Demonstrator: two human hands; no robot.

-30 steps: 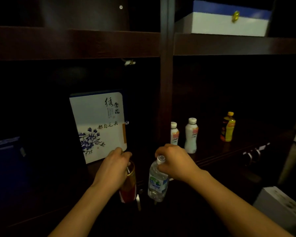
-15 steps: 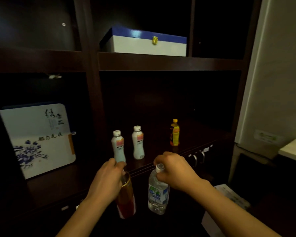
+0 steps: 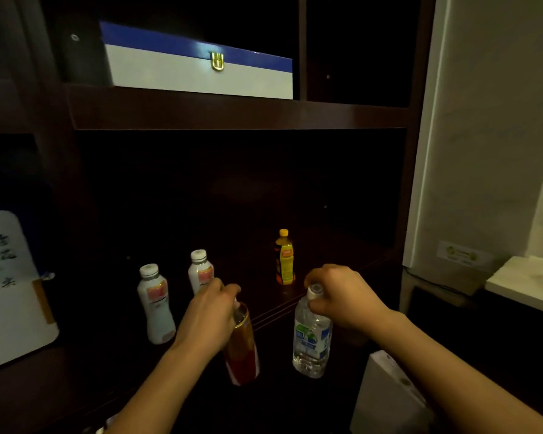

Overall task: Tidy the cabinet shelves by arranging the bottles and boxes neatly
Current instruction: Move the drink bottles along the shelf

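In front of the dark cabinet's lower shelf (image 3: 326,245), on the head view, I see the left hand (image 3: 206,317) with its fingers curled tight round the neck of a red tea bottle (image 3: 242,349). The right hand (image 3: 342,296) has its fingers bunched over the white cap of a clear water bottle (image 3: 311,339). Both bottles hang just off the shelf's front edge, side by side and apart. On the shelf behind them stand two white bottles (image 3: 156,308) (image 3: 200,270) and, farther right, a yellow bottle (image 3: 284,258), all upright. A blue-and-white box (image 3: 198,73) with a gold clasp sits on the shelf above. A flat white box (image 3: 10,292) with calligraphy leans in the left compartment.
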